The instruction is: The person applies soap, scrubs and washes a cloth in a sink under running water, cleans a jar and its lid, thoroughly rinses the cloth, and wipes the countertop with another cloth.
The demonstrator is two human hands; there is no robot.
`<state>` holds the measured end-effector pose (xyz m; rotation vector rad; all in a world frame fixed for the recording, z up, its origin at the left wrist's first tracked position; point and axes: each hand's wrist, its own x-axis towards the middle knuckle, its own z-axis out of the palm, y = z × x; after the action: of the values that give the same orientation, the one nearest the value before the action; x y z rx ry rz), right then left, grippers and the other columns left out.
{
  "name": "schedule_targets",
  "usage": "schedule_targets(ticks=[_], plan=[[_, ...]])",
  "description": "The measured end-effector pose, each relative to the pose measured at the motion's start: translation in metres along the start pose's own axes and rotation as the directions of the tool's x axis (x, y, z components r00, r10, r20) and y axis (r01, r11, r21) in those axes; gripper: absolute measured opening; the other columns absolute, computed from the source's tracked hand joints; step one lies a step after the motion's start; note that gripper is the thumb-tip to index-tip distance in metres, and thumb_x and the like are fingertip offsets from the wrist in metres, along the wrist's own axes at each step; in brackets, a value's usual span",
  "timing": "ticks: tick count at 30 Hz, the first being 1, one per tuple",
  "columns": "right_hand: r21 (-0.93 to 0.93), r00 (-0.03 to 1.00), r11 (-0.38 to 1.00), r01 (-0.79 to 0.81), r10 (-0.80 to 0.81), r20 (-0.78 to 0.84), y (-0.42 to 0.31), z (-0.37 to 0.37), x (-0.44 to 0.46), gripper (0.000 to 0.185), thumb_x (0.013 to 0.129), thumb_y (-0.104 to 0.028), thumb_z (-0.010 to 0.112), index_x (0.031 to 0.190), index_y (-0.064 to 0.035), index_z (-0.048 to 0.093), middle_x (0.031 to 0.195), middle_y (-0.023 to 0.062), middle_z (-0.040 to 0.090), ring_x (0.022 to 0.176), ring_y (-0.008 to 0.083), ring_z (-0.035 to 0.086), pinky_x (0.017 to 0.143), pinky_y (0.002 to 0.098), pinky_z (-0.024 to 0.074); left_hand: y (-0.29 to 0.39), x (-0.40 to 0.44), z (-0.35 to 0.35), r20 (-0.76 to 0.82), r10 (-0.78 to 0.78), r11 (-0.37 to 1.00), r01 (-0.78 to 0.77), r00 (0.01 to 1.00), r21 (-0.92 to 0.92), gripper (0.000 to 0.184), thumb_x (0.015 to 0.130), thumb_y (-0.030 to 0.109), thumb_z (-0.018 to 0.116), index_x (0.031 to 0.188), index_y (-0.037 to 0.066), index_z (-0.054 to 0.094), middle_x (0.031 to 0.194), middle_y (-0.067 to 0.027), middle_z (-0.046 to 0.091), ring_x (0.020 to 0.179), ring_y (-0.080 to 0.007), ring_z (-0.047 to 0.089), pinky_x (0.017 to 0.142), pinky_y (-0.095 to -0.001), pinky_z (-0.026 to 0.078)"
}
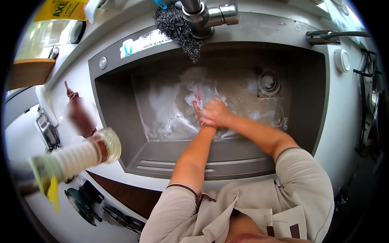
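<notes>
Right hand (217,113) and left hand (197,100) overlap above foam (178,120) in the sink (310,93); right curls around left wrist (208,129), left grip indeterminate.

"AXE" on a yellow packet (69,11)

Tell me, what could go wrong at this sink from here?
Suds around the left hand and right hand might make them slippery. The wiry scrubber overhangs the sink's back edge beside the faucet, so a knock could drop it in. Whitish suds also lie at the drain, perhaps slowing it.
</notes>
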<state>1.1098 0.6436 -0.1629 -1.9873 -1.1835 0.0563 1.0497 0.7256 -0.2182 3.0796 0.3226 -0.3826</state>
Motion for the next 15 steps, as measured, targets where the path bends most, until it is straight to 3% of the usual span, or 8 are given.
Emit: schedule_targets(ticks=[4,8,10,11,12,13,14,15], plan=[[-0.007,0.994,0.998,-0.057,0.057,0.092,0.060,0.012,0.112,0.014,0.072,-0.022,0.065,0.081,-0.0121,0.063,0.096,0.0080,0.060,0.098,0.0303,0.053,0.087,0.0446,0.0422,0.003,-0.001,-0.022,0.099,-0.050,0.979,0.069,0.994,-0.194,0.071,0.087,0.047,0.046,0.142,0.005,0.032,0.149,-0.0189,0.025,0.139,-0.0332,0.019,0.114,-0.0491,0.008],[0.125,0.983,0.976,-0.176,0.182,-0.037,0.030,0.007,0.043,0.014,0.071,-0.019,0.064,0.083,-0.0120,0.063,0.101,0.0080,0.061,0.103,0.0315,0.053,0.096,0.0448,0.0384,0.000,0.004,-0.046,0.152,-0.018,0.966,0.056,0.988,-0.252,0.075,0.086,0.050,0.046,0.141,0.000,0.032,0.151,-0.0218,0.016,0.140,-0.0376,0.013,0.114,-0.0497,0.003],[0.211,0.967,0.944,-0.254,0.248,0.055,0.017,0.010,0.013,0.013,0.071,-0.019,0.064,0.082,-0.0120,0.063,0.101,0.0084,0.061,0.104,0.0317,0.053,0.098,0.0449,0.0371,0.002,0.003,-0.022,0.085,0.019,0.934,-0.048,0.996,0.353,0.077,0.086,0.051,0.046,0.141,-0.001,0.031,0.152,-0.0229,0.009,0.141,-0.0387,0.009,0.115,-0.0483,0.002],[0.103,0.997,0.993,-0.062,0.065,-0.033,0.029,0.021,0.017,0.017,0.070,-0.022,0.066,0.083,-0.0110,0.062,0.101,0.0098,0.062,0.099,0.0324,0.054,0.091,0.0472,0.0386,0.002,0.002,-0.015,0.091,0.017,0.936,-0.048,0.996,0.349,0.077,0.086,0.051,0.046,0.141,-0.001,0.031,0.152,-0.0229,0.009,0.141,-0.0387,0.009,0.115,-0.0483,0.002],[-0.016,0.988,0.992,0.121,-0.122,-0.097,0.040,0.030,0.022,0.022,0.070,-0.026,0.068,0.084,-0.0100,0.062,0.101,0.0111,0.063,0.094,0.0331,0.055,0.085,0.0496,0.0402,0.001,-0.003,-0.017,0.086,-0.037,0.997,0.030,0.996,0.075,0.078,0.086,0.051,0.045,0.142,-0.002,0.029,0.152,-0.0226,0.007,0.141,-0.0386,0.008,0.115,-0.0478,0.001],[0.048,0.977,0.997,0.055,-0.064,0.204,0.051,0.018,0.059,0.021,0.071,-0.027,0.068,0.083,-0.0108,0.062,0.093,0.0115,0.062,0.092,0.0322,0.056,0.082,0.0481,0.0407,-0.001,-0.003,-0.020,0.084,-0.086,0.975,0.101,0.993,-0.199,0.079,0.087,0.051,0.044,0.143,-0.002,0.026,0.153,-0.0224,0.004,0.141,-0.0385,0.007,0.115,-0.0473,0.000],[0.075,0.979,0.994,-0.073,0.057,0.196,0.063,0.017,0.093,0.018,0.073,-0.026,0.067,0.082,-0.0110,0.061,0.090,0.0122,0.061,0.091,0.0307,0.056,0.080,0.0475,0.0410,0.000,0.002,-0.026,0.088,-0.142,0.872,0.166,0.986,-0.460,0.080,0.087,0.051,0.043,0.143,-0.003,0.023,0.153,-0.0222,0.001,0.141,-0.0384,0.007,0.115,-0.0469,0.000],[0.109,0.965,0.974,-0.197,0.173,0.197,0.066,0.018,0.112,0.016,0.075,-0.025,0.066,0.081,-0.0112,0.061,0.086,0.0129,0.060,0.090,0.0293,0.056,0.079,0.0470,0.0412,0.006,0.005,-0.046,0.069,-0.203,0.901,0.213,0.977,-0.379,0.080,0.088,0.049,0.042,0.143,-0.005,0.019,0.153,-0.0225,0.006,0.141,-0.0375,0.009,0.115,-0.0454,0.001]])
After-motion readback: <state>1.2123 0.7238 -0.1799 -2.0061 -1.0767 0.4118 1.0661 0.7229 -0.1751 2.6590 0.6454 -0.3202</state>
